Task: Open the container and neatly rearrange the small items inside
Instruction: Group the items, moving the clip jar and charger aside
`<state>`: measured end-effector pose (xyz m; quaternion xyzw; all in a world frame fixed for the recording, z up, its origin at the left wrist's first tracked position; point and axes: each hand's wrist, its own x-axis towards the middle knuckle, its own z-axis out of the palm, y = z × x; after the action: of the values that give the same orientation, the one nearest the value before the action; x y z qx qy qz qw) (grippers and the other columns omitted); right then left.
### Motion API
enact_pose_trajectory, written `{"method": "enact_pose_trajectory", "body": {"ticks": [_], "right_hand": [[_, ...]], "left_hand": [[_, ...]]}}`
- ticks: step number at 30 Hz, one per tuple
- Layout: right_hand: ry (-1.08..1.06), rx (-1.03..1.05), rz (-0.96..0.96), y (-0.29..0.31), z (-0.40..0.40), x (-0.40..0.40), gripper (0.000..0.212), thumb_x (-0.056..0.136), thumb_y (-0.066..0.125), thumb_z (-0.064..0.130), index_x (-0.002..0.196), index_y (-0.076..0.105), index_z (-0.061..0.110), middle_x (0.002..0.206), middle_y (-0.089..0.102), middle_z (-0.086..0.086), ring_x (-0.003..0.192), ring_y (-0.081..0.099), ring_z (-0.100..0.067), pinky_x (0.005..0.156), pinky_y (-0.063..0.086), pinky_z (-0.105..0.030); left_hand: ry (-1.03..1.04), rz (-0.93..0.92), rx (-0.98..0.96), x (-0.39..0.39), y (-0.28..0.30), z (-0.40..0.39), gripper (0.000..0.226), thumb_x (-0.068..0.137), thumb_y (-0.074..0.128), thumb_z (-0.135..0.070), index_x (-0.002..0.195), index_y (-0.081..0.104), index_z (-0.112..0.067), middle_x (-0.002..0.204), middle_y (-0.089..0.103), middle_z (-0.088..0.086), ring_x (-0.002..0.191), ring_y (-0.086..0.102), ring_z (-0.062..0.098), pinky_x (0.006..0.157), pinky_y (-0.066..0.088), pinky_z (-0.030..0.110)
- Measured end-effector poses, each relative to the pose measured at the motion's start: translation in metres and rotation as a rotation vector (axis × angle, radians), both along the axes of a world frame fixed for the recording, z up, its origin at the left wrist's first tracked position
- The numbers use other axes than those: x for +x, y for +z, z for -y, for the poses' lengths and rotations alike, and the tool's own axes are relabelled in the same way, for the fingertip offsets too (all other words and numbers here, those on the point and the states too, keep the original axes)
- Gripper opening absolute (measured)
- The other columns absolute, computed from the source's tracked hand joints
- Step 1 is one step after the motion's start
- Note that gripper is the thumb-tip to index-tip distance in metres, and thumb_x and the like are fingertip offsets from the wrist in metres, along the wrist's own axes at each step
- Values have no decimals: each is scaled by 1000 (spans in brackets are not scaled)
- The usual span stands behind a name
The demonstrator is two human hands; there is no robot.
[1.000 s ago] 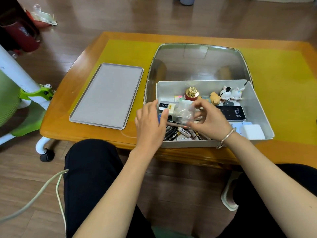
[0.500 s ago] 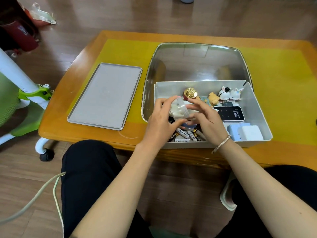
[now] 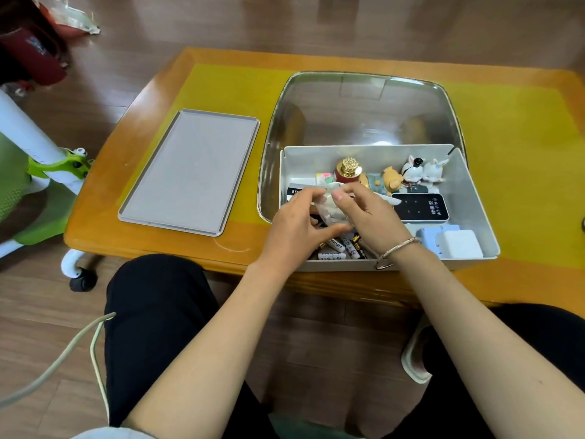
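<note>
Both hands, left [image 3: 294, 223] and right [image 3: 368, 213], pinched a small clear bag [image 3: 329, 205] above the open container [image 3: 474, 198], at its 9 o'clock side. The bag looked light, soft and slippery; its edges seemed the best hold. The lid [image 3: 190, 167] lay at 9 o'clock on the yellow worktop [image 3: 522, 128], over wooden floor.

A wooden surface [image 3: 133, 236] carries a yellow mat [image 3: 519, 147] and stands on a wood-plank floor [image 3: 316, 23]. At left a green and white chair [image 3: 38, 172] sits on a black castor [image 3: 83, 282]. A pale cord [image 3: 63, 359] trails nearby. Far left, something dark red [image 3: 31, 55], perhaps a bag.
</note>
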<state>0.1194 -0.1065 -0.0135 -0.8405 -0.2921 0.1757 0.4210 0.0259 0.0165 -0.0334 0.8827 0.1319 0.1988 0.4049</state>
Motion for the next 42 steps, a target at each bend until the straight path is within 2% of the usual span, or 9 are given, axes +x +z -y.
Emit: {"method": "enact_pose_trajectory", "body": {"ticks": [4, 12, 17, 24, 27, 33, 36, 39, 42], "right_hand": [[141, 37, -139, 8, 13, 9, 44, 94, 51, 37, 137, 45, 28, 98, 56, 10, 83, 54, 11, 70, 42, -5], [58, 26, -161, 14, 3, 10, 32, 93, 47, 46, 108, 60, 22, 81, 64, -7, 54, 64, -20, 39, 47, -20], [64, -4, -146, 13, 12, 12, 39, 89, 57, 41, 119, 58, 16, 104, 62, 3, 92, 60, -9, 63, 47, -13], [236, 82, -211, 29, 23, 11, 42, 82, 70, 14, 120, 56, 20, 90, 57, 1, 70, 61, -1, 69, 53, -17], [250, 129, -198, 30, 27, 8, 45, 78, 73, 6, 115, 54, 19, 107, 60, -11, 86, 66, -17, 78, 56, -28], [-23, 253, -155, 22, 39, 12, 45, 70, 80, 7, 94, 46, 24, 109, 64, -15, 80, 68, -11, 77, 56, -26], [-162, 168, -58, 17, 53, 23, 41, 68, 83, 23, 83, 44, 25, 103, 67, -9, 97, 64, -24, 90, 51, -41], [-230, 73, 11, 13, 67, 36, 32, 69, 81, 23, 70, 49, 23, 110, 65, -11, 104, 61, -19, 94, 48, -40], [-309, -12, 125, 13, 79, 46, 24, 70, 81, 23, 67, 57, 23, 121, 62, -7, 109, 58, -14, 95, 43, -31]], "left_hand": [[7, -11, 97, 1, -2, 2, 75, 68, 74, -55, 128, 51, -17, 121, 59, -4, 98, 49, -3, 81, 46, 13], [-27, 14, 167, -2, 0, 2, 72, 68, 78, -48, 128, 52, -16, 122, 60, -2, 105, 56, 9, 84, 46, 20], [-47, -53, 176, -1, -1, 1, 78, 71, 72, -57, 133, 49, -16, 127, 59, -2, 109, 56, 11, 85, 44, 21], [-74, -65, 128, -3, 3, 1, 76, 72, 73, -54, 135, 46, -22, 123, 59, -4, 100, 57, 7, 83, 54, 37], [-81, -93, 110, -3, 4, 1, 73, 72, 72, -56, 132, 46, -23, 122, 59, -7, 98, 56, 4, 81, 55, 34], [88, -60, -30, 3, 0, 2, 67, 77, 73, -47, 131, 44, -19, 126, 58, -3, 104, 61, 11, 83, 56, 31], [103, -13, 41, 2, -2, 4, 71, 82, 66, -49, 140, 38, -20, 129, 55, 0, 110, 55, 11, 84, 51, 22], [132, 44, 17, 2, -2, 2, 70, 82, 67, -46, 140, 37, -20, 129, 52, -1, 107, 46, 1, 79, 41, 6], [158, 78, -46, 1, -3, 0, 66, 80, 73, -38, 132, 38, -18, 127, 51, -2, 107, 46, 0, 82, 47, 12]]}}
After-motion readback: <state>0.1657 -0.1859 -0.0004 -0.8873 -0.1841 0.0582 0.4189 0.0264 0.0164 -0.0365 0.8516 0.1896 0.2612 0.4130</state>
